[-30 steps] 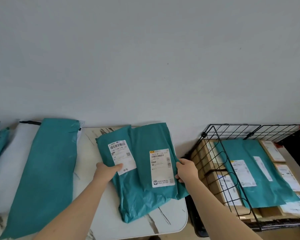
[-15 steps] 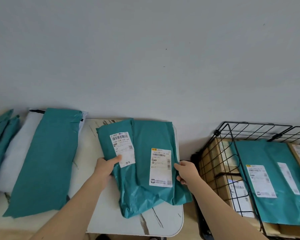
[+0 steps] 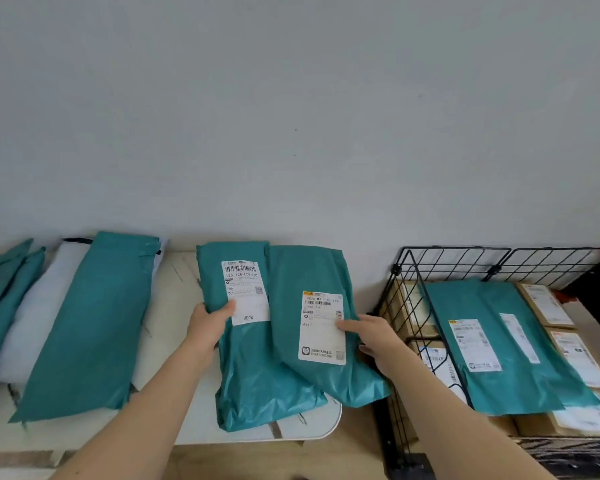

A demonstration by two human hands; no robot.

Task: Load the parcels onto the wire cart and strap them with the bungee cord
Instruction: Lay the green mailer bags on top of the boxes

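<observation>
At lower centre, two teal parcels overlap on the bench (image 3: 174, 306). The left hand (image 3: 210, 322) grips the left-side parcel (image 3: 253, 375) at its edge, thumb on its white label. The right hand (image 3: 371, 336) grips the right-side parcel (image 3: 309, 271), thumb on its label. At lower right, the wire cart (image 3: 454, 249) holds a teal bag (image 3: 499, 341) over cardboard boxes (image 3: 542, 304).

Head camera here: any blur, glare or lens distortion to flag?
Head view: soft, even light, no glare on the left teal parcel or right teal parcel. Head view: small print on the shipping label is too soft to read. Head view: wide-angle bending tilts the wire cart; the cardboard box at lower right is smeared.
</observation>
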